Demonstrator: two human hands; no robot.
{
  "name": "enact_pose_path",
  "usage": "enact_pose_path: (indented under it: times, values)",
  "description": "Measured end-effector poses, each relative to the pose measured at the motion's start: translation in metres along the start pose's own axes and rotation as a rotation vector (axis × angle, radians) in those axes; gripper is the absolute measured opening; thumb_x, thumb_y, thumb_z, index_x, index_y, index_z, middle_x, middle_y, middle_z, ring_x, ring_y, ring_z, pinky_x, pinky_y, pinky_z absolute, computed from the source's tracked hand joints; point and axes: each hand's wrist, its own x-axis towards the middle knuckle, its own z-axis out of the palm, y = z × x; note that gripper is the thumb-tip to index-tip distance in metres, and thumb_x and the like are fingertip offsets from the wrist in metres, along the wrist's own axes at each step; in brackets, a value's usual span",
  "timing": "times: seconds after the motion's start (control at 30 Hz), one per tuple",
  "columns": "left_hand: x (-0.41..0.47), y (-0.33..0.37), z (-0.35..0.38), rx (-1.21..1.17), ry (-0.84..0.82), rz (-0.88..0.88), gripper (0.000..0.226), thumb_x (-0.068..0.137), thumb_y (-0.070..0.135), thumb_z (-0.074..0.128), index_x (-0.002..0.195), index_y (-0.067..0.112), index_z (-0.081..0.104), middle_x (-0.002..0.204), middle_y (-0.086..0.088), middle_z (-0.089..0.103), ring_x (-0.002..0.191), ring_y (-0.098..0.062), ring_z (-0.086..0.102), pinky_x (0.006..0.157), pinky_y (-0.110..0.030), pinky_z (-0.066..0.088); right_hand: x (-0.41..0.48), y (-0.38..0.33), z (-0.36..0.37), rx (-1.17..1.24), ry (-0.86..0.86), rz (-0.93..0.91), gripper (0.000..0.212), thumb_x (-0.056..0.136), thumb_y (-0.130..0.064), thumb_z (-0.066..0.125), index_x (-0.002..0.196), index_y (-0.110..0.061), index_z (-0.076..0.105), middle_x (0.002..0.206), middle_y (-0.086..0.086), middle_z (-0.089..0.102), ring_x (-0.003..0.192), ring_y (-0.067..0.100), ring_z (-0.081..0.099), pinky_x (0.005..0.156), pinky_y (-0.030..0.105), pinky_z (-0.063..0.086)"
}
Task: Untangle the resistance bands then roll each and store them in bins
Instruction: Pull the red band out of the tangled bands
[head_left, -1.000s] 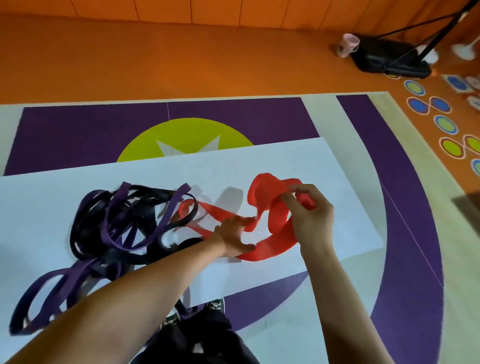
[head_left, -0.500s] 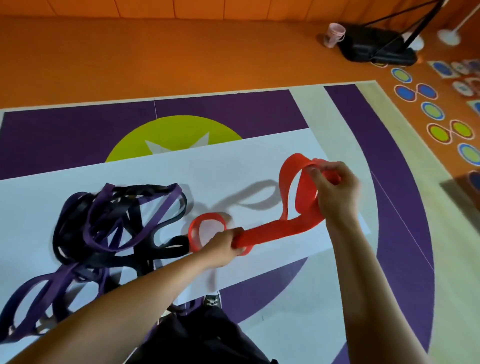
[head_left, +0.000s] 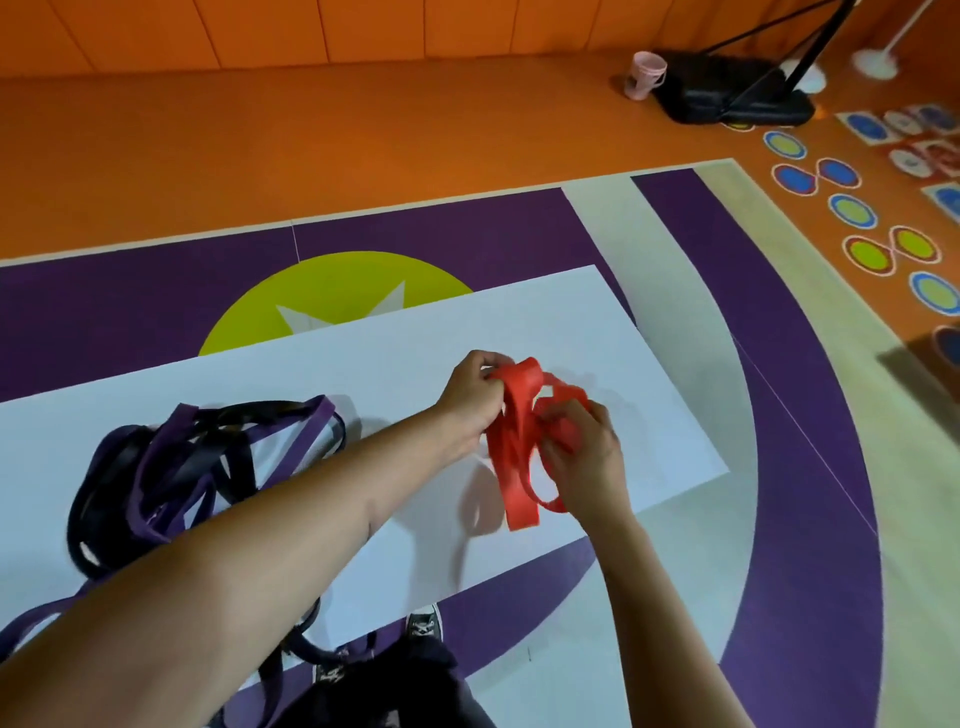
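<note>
A red resistance band is bunched in loops above the white sheet, lifted between both hands. My left hand grips its upper loops from the left. My right hand pinches folds of the same band from the right, and one loop hangs down below the hands. A tangle of purple and black bands lies on the left part of the sheet, apart from the red band, with strands trailing off toward my legs. No bin is in view.
The sheet lies on a purple, yellow and cream floor mat. My shoes show at the sheet's near edge. Far right stand a pink cup, a black stand base and round floor markers.
The red band was stretched out between my hands; now the hands have come together and gathered it into a bunch further right. The purple and black tangle stayed put.
</note>
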Motion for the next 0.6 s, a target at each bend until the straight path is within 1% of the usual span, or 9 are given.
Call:
enact_pose_path:
  times: [0.07,0.13,0.2,0.27,0.33,0.4,0.43,0.5,0.6]
  values:
    - [0.005,0.014,0.017,-0.041,-0.035,0.004,0.033,0.091,-0.005,0.040,0.101,0.019,0.061,0.100,-0.014,0.072,0.078,-0.027,0.065,0.048,-0.024,0.042,0.009,0.001,-0.013,0.057,0.083,0.019,0.026,0.085,-0.009,0.068,0.098,-0.031,0.067,0.113,-0.010,0.055,0.094,-0.003,0.058,0.079,0.023,0.050]
    - [0.010,0.032,0.035,-0.096,-0.071,0.029,0.034,0.093,-0.007,0.041,0.105,0.016,0.063,0.091,-0.011,0.070,0.068,-0.022,0.063,0.045,-0.020,0.044,0.023,0.000,-0.029,0.097,0.162,0.026,0.026,0.085,-0.010,0.068,0.094,-0.034,0.065,0.114,-0.015,0.053,0.093,-0.008,0.057,0.077,0.011,0.044]
    - [0.019,0.043,0.051,-0.141,-0.086,0.063,0.031,0.095,-0.005,0.046,0.109,0.016,0.066,0.089,-0.008,0.071,0.068,-0.020,0.066,0.050,-0.022,0.050,0.037,0.004,-0.041,0.070,0.209,-0.012,0.026,0.086,-0.011,0.069,0.096,-0.035,0.066,0.119,-0.014,0.052,0.094,-0.007,0.057,0.076,0.006,0.040]
    - [0.031,0.044,0.058,-0.167,-0.077,0.085,0.031,0.095,-0.002,0.049,0.103,0.021,0.068,0.095,-0.007,0.073,0.080,-0.023,0.069,0.065,-0.031,0.056,0.048,0.013,-0.049,0.021,0.226,-0.076,0.026,0.087,-0.014,0.071,0.102,-0.034,0.068,0.123,-0.012,0.051,0.099,0.003,0.057,0.082,0.013,0.044]
    - [0.046,0.036,0.063,-0.168,-0.023,0.074,0.033,0.093,-0.001,0.047,0.097,0.025,0.068,0.103,-0.007,0.073,0.094,-0.027,0.069,0.081,-0.042,0.059,0.058,0.031,-0.053,-0.115,0.256,-0.121,0.028,0.086,-0.017,0.073,0.108,-0.034,0.068,0.124,-0.009,0.054,0.106,0.014,0.053,0.090,0.028,0.044]
    - [0.061,0.019,0.066,-0.072,0.051,0.052,0.034,0.091,-0.001,0.043,0.100,0.023,0.064,0.109,-0.006,0.070,0.105,-0.028,0.067,0.092,-0.044,0.055,0.068,0.048,-0.049,-0.319,0.273,-0.157,0.027,0.085,-0.022,0.073,0.109,-0.033,0.069,0.121,-0.004,0.057,0.110,0.020,0.048,0.092,0.037,0.038]
    - [0.068,0.006,0.066,0.041,0.068,0.039,0.032,0.092,0.000,0.041,0.106,0.021,0.061,0.113,-0.006,0.068,0.108,-0.028,0.065,0.095,-0.041,0.053,0.072,0.058,-0.045,-0.397,0.238,-0.145,0.028,0.085,-0.024,0.073,0.111,-0.032,0.068,0.120,-0.002,0.057,0.113,0.024,0.048,0.093,0.039,0.037]
    - [0.080,-0.030,0.064,0.373,0.067,-0.025,0.033,0.094,0.004,0.046,0.122,0.019,0.056,0.127,-0.008,0.062,0.118,-0.028,0.060,0.103,-0.037,0.048,0.075,0.079,-0.029,-0.498,0.025,-0.029,0.039,0.087,-0.026,0.071,0.125,-0.033,0.062,0.128,0.001,0.055,0.123,0.031,0.049,0.098,0.045,0.037]
    - [0.088,-0.084,0.052,0.751,-0.051,-0.178,0.052,0.096,0.013,0.051,0.147,0.023,0.043,0.150,-0.012,0.045,0.137,-0.032,0.046,0.114,-0.038,0.038,0.065,0.101,-0.003,-0.506,-0.299,0.176,0.056,0.093,-0.030,0.062,0.145,-0.037,0.043,0.154,0.007,0.039,0.140,0.038,0.039,0.111,0.054,0.035]
